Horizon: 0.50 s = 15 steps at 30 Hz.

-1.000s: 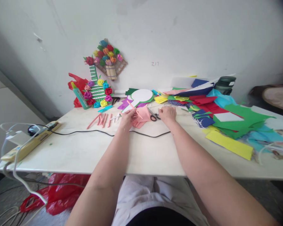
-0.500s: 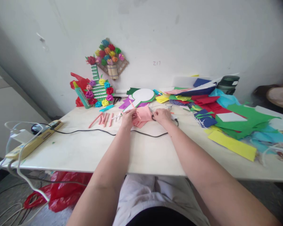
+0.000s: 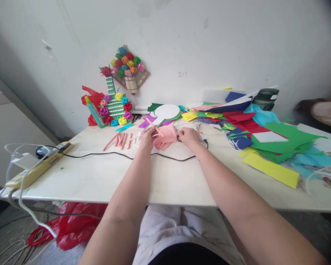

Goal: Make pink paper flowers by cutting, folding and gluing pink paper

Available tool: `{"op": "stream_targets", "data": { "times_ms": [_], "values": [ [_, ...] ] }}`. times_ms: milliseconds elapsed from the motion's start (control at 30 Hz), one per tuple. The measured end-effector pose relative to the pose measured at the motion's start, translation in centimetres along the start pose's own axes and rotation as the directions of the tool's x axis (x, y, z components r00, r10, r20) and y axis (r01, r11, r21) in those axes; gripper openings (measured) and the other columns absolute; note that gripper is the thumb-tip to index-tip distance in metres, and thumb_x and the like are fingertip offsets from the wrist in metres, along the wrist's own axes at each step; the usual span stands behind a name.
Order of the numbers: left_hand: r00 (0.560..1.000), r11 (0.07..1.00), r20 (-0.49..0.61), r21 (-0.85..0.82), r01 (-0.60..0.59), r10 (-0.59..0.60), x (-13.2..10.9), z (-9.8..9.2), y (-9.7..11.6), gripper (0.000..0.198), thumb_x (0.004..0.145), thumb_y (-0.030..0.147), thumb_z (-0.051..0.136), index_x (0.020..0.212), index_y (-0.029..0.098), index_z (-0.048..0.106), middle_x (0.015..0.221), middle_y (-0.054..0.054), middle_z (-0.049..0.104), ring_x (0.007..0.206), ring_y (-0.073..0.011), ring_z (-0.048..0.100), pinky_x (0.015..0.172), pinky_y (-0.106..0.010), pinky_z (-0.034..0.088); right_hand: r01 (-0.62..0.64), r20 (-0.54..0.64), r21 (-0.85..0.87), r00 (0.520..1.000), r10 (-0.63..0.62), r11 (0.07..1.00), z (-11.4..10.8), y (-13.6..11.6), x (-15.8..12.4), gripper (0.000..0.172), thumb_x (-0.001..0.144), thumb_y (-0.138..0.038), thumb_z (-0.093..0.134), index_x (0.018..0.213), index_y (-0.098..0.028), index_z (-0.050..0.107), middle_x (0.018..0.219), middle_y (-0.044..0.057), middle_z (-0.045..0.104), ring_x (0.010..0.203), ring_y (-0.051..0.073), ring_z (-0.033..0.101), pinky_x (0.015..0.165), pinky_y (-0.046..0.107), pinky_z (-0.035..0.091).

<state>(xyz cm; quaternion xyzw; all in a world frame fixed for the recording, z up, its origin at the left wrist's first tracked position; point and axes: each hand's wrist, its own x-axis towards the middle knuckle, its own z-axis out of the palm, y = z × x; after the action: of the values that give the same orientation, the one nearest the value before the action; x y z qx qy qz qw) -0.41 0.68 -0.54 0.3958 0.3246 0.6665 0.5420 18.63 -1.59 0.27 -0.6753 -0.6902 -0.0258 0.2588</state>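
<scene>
My left hand (image 3: 146, 138) is closed on a thin pink foam strip (image 3: 153, 126) that sticks up and to the right. It rests at the left edge of a pile of pink foam pieces (image 3: 166, 135). My right hand (image 3: 189, 136) lies on the table beside the pile, fingers curled over black-handled scissors (image 3: 178, 137) whose blades are hidden. Several more pink strips (image 3: 120, 140) lie to the left of my left hand.
A black cable (image 3: 99, 154) runs across the white table (image 3: 165, 176) to a power strip (image 3: 35, 169) at the left. Foam sheets (image 3: 270, 141) in many colours cover the right side. Paper-flower crafts (image 3: 116, 106) and a white-and-green foam paddle (image 3: 165, 112) stand by the wall.
My right hand moved left from the table onto the scissors beside the pink pile. My left hand kept the pink strip and tilted it slightly.
</scene>
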Motion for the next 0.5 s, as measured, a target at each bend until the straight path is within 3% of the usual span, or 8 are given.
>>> {"op": "stream_targets", "data": {
  "times_ms": [133, 267, 367, 500],
  "values": [
    [0.972, 0.993, -0.223, -0.074, -0.094, 0.076, 0.7, -1.0, 1.3, 0.013, 0.066, 0.026, 0.060, 0.071, 0.014, 0.058, 0.064, -0.001, 0.060, 0.053, -0.0076, 0.055, 0.053, -0.019, 0.044, -0.017, 0.010, 0.015, 1.000, 0.017, 1.000, 0.0, 0.1, 0.0, 0.030, 0.082, -0.037, 0.042, 0.084, -0.021, 0.067, 0.088, 0.009, 0.069, 0.082, 0.022, 0.061, 0.064, 0.028, 0.037],
    [0.890, 0.987, -0.445, -0.065, -0.145, 0.102, 1.0, -1.9, 2.6, 0.006, 0.069, 0.019, 0.052, 0.071, 0.014, 0.053, 0.063, -0.003, 0.060, 0.055, -0.0096, 0.058, 0.058, -0.021, 0.047, -0.033, 0.015, 0.012, 0.999, 0.033, 0.999, 0.0, 0.1, 0.0, 0.029, 0.082, -0.037, 0.042, 0.083, -0.021, 0.067, 0.088, 0.008, 0.069, 0.082, 0.021, 0.061, 0.063, 0.027, 0.036],
    [0.843, 0.983, -0.511, 0.023, -0.181, 0.167, 0.9, -2.4, 3.0, 0.008, 0.068, 0.014, 0.049, 0.075, 0.014, 0.053, 0.062, -0.002, 0.059, 0.056, -0.0103, 0.057, 0.054, -0.021, 0.046, -0.037, 0.015, 0.009, 0.999, 0.037, 0.999, 0.1, 0.1, 0.0, 0.029, 0.082, -0.037, 0.043, 0.083, -0.021, 0.067, 0.088, 0.008, 0.069, 0.082, 0.020, 0.061, 0.062, 0.026, 0.036],
    [0.825, 0.972, -0.515, 0.149, -0.182, 0.234, 0.8, -3.1, 3.0, 0.005, 0.067, 0.014, 0.052, 0.071, 0.013, 0.055, 0.064, -0.002, 0.058, 0.056, -0.0098, 0.056, 0.055, -0.022, 0.047, -0.036, 0.017, 0.011, 0.999, 0.036, 0.999, 0.1, 0.0, 0.0, 0.029, 0.081, -0.037, 0.043, 0.082, -0.021, 0.067, 0.088, 0.007, 0.069, 0.082, 0.020, 0.061, 0.062, 0.026, 0.036]
  ]
}}
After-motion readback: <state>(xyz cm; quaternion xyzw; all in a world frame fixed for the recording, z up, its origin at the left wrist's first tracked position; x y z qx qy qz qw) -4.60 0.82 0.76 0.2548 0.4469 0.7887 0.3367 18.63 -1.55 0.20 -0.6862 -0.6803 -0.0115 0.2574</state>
